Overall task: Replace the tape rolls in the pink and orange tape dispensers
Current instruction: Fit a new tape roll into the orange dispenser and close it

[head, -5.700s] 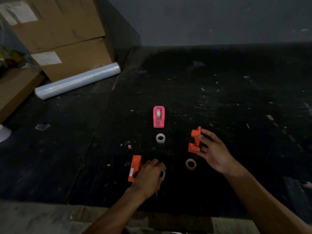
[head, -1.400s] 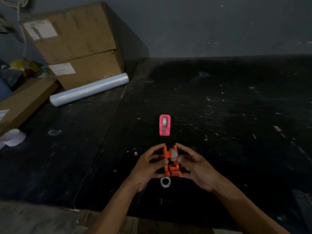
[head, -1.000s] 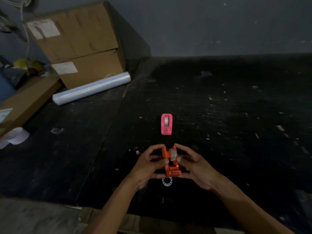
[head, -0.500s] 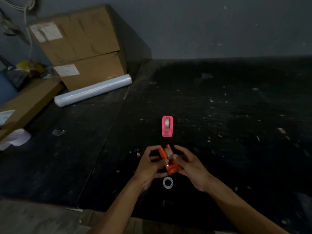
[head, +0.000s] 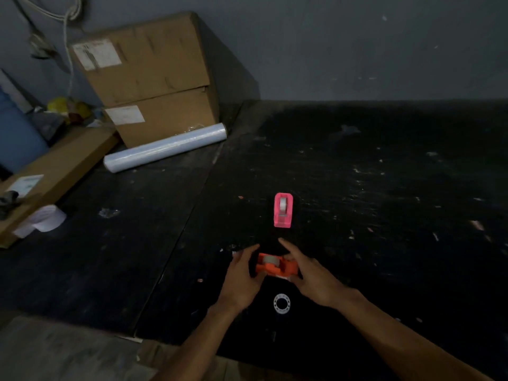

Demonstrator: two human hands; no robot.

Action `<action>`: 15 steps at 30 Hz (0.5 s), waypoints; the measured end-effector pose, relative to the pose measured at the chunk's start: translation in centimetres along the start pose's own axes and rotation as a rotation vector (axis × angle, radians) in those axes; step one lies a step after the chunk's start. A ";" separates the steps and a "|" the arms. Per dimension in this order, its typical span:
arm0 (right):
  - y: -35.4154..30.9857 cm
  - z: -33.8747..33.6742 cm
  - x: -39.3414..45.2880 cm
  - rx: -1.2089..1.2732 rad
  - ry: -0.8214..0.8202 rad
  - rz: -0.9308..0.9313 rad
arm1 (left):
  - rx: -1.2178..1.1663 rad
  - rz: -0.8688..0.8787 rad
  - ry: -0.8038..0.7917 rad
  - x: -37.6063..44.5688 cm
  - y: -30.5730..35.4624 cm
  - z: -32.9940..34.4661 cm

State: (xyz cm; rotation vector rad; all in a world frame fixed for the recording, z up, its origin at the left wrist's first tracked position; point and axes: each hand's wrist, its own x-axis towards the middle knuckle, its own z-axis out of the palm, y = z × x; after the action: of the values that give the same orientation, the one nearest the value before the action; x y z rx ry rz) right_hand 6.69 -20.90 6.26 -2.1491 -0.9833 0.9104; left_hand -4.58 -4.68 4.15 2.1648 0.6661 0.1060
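The orange tape dispenser (head: 276, 267) lies crosswise on the black table (head: 384, 202) with a pale tape roll seated in it. My left hand (head: 242, 279) grips its left end and my right hand (head: 310, 279) grips its right end. Beyond it stands the pink tape dispenser (head: 283, 210), lengthwise, also with a pale roll inside. A white empty tape core (head: 281, 303) lies flat on the table just in front of my hands.
Two stacked cardboard boxes (head: 148, 78) stand at the back left with a roll of clear film (head: 165, 151) lying before them. A long flat carton (head: 55, 171) and white paper (head: 44, 221) sit at the far left. The wall runs behind.
The orange dispenser, held upright in the air by both hands before, has been turned sideways and lowered to the table. Both hands remain on it.
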 end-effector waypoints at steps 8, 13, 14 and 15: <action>0.4 0.6 1.2 -0.048 0.101 -0.015 | 0.153 0.091 -0.096 0.3 -1.1 0.8; -0.7 2.2 1.9 -0.221 0.334 -0.059 | 0.165 0.132 -0.059 0.3 -1.5 0.9; -0.8 2.4 2.0 -0.227 0.363 -0.045 | 0.176 0.146 -0.054 0.4 -1.6 0.9; -1.0 2.5 2.0 -0.236 0.392 -0.037 | 0.188 0.154 -0.048 0.5 -1.8 0.9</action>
State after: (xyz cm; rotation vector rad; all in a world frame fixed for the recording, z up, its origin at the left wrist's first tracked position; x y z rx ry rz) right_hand 5.31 -18.19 4.82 -2.3738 -0.9610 0.3437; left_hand -4.65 -4.25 2.15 2.3911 0.4979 0.0757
